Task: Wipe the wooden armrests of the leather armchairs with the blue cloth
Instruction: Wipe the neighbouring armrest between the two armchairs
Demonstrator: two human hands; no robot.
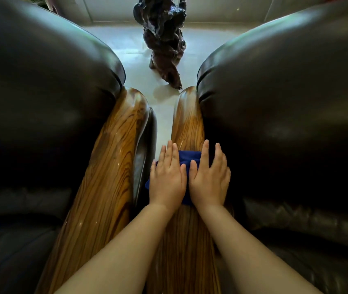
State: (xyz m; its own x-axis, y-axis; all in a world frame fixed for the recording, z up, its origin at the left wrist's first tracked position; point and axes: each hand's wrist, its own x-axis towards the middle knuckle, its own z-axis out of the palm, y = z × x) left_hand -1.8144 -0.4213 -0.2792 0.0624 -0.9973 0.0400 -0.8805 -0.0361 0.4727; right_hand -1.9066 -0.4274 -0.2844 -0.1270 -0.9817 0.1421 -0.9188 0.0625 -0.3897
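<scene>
- My left hand [167, 181] and right hand [209, 180] lie flat, fingers spread, side by side on the folded dark-blue cloth [189, 159].
- That cloth is pressed onto the glossy striped wooden armrest [188, 122] of the right black leather armchair [285, 115].
- Left of that armrest, just across a narrow gap, runs the matching wooden armrest [113, 166] of the other black leather armchair [41, 92].

Side by side, palms down: left hand [167, 179] and right hand [209, 177] pressed flat, fingers extended forward, bare forearms reaching out from below.

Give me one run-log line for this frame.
step: wiping | left hand: flat on blue cloth | right hand: flat on cloth | surface: right chair's wooden armrest | left chair's armrest: untouched
</scene>
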